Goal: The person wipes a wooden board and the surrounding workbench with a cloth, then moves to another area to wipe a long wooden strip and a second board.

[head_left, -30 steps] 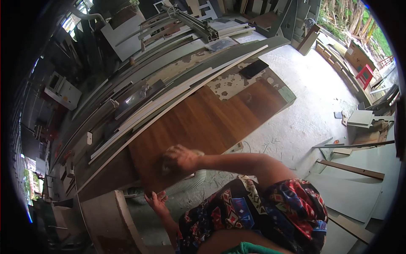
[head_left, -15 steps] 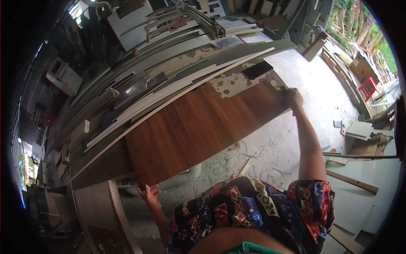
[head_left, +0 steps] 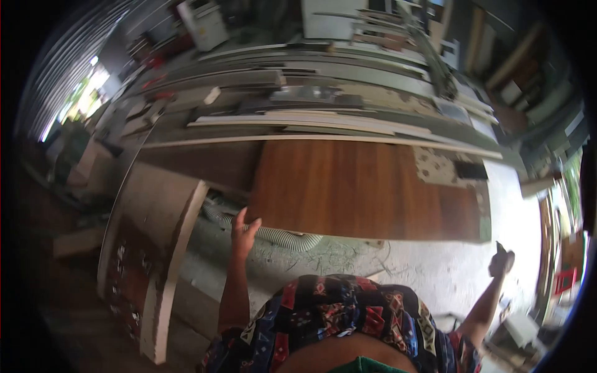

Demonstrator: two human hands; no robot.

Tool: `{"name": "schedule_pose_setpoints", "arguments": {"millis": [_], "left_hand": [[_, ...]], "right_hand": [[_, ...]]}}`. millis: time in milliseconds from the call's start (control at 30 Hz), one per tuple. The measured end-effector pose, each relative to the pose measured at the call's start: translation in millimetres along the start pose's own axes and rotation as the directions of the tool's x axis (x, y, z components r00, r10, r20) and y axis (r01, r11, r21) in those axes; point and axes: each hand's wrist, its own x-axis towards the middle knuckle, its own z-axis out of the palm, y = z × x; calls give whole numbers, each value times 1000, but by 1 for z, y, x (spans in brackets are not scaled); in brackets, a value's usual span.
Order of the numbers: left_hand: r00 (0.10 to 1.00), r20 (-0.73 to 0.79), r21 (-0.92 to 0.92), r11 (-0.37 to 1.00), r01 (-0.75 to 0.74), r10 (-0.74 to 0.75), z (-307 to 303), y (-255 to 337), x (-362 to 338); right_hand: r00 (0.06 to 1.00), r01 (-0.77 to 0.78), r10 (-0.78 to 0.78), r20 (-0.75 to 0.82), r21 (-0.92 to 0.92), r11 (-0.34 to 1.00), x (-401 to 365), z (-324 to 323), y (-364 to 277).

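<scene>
A brown wood-grain panel (head_left: 348,186) lies on the cluttered worktable, its near edge toward me. At the panel's near left corner is my left hand (head_left: 244,233), thumb and fingers apart, the fingertips against or just beside the edge. My right hand (head_left: 501,263) is off the panel, below its near right corner. Its fingers are closed, and a small dark pointed thing sticks up from it, too blurred to name. On the panel's far right part, a dark flat rectangular object (head_left: 471,170) rests over a pale, patchy area (head_left: 434,166).
Long strips of wood (head_left: 311,122) lie beyond the panel. A ribbed hose (head_left: 289,239) runs under its near edge. To the left stands a board structure with a pale edge (head_left: 177,248). Shavings litter the floor, and a red stool (head_left: 564,281) is at far right.
My right hand has let go of the panel's right end and moved toward me, away from the edge. My left hand stays by the near left corner. The view has swung left.
</scene>
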Motion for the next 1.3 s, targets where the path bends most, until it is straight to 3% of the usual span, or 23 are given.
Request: {"name": "schedule_pose_setpoints", "arguments": {"millis": [33,67,133,200,233,267,333,400,467,533,633,733,800,867,900,933,1000,1033,1100,1167,1200,1267,1300], "left_hand": [[993,-44,338,937,-88,109,-4,25,-6],[978,-38,643,754,-134,207,1,67,-8],[974,-83,600,791,-118,209,11,117,-6],[963,-45,430,876,-220,264,23,137,2],[971,36,388,892,-231,236,31,137,6],[970,118,344,908,-239,210,41,136,9],[937,322,292,927,-237,139,62,170,8],[880,455,18,987,-160,134,89,170,11],[798,569,-465,878,113,198,110,178,10],[737,671,-468,815,342,77,100,204,3],[878,478,-662,672,332,38,109,174,2],[995,76,-928,361,96,-69,73,140,7],[980,35,-968,235,82,-198,22,127,-1],[947,-145,-851,524,29,-288,-14,96,-11],[935,-115,-850,521,82,-334,-36,88,-20],[921,-85,-847,515,134,-380,-58,80,-31],[909,-127,-838,533,116,-397,-98,46,-49],[904,-135,-840,531,114,-407,-115,38,-61],[934,-114,-911,411,37,-337,-143,23,-82],[908,-73,-921,377,97,-412,-158,-21,-102],[880,-28,-926,343,156,-475,-164,-54,-113],[669,-13,-861,348,371,-744,-178,-155,-157],[672,-11,-856,354,376,-740,-183,-175,-155]], "right_hand": [[913,123,-253,321,374,919,27,-6,5],[674,63,-546,498,697,714,46,-8,8],[850,146,-482,210,787,600,32,-1,-39],[707,340,-691,149,785,518,-4,-14,-105],[773,224,-574,270,731,645,-13,-20,-130],[589,659,-800,112,505,556,39,19,-122],[532,753,-835,-140,530,391,-49,12,-184],[414,605,-903,-113,775,181,-130,26,-246],[527,215,-829,184,915,340,-243,7,-302],[353,358,-908,227,864,355,-338,-4,-334],[103,85,-966,237,965,246,-445,24,-353],[-126,83,-939,320,947,311,-530,59,-348],[-423,142,-904,-57,981,-128,-573,91,-329],[-597,171,-802,-14,975,-144,-607,91,-307],[-712,302,-689,-132,829,-471,-614,92,-302],[-721,291,-679,-134,832,-472,-617,95,-296],[-877,378,-427,220,864,-332,-619,103,-281],[-882,373,-416,220,867,-330,-619,108,-278],[-906,419,-166,390,881,-219,-619,117,-273],[-896,441,-158,415,877,-194,-621,117,-266],[-885,462,-159,438,870,-171,-622,117,-265],[-880,474,-146,453,861,-186,-623,122,-257],[-861,508,-125,492,825,-248,-622,130,-252]]}}
